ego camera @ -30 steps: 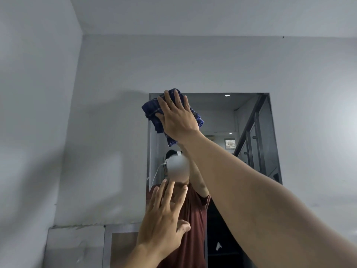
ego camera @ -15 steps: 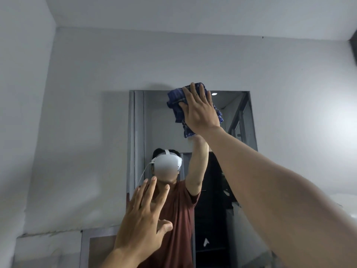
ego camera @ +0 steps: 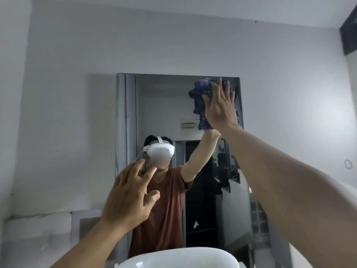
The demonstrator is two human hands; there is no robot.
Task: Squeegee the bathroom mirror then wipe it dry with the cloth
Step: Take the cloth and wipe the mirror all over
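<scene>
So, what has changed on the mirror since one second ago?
The right hand slid the blue cloth along the top edge of the mirror, from its left corner to its right corner. The left hand stayed raised and open, holding nothing.

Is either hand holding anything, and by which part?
The right hand presses the middle of the blue cloth flat against the mirror; the left hand holds nothing.
</scene>
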